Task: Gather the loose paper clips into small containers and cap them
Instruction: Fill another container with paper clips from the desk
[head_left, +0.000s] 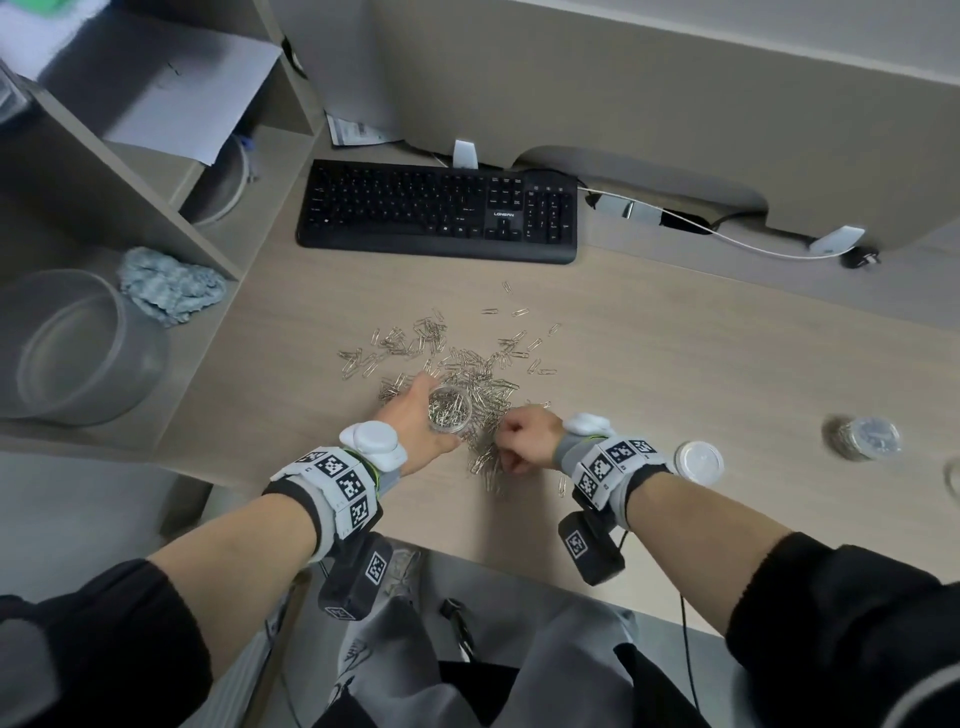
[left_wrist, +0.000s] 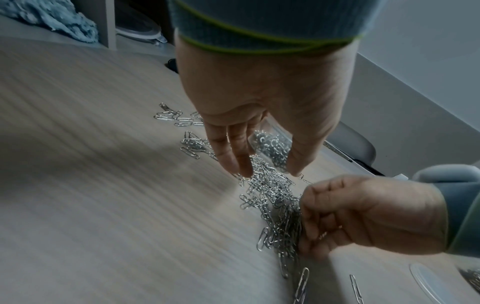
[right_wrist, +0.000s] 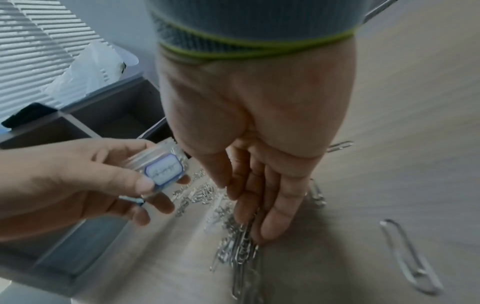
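Loose silver paper clips (head_left: 457, 358) lie in a spread pile mid-desk. My left hand (head_left: 415, 415) grips a small clear jar (head_left: 450, 410), uncapped and nearly full of clips, just above the pile's near edge. In the right wrist view the jar (right_wrist: 161, 166) shows a blue-bordered label. My right hand (head_left: 511, 441) is to the right of the jar, fingers curled round a bunch of clips (left_wrist: 283, 226) on the desk. A loose clear lid (head_left: 698, 461) lies right of that wrist. A second jar (head_left: 867, 438), capped and holding clips, stands farther right.
A black keyboard (head_left: 441, 210) sits behind the pile. A crumpled blue cloth (head_left: 169, 286) and a large clear tub (head_left: 78, 343) lie by the shelf unit at left. A white cable (head_left: 727, 236) runs at the back right. The desk's front edge is under my wrists.
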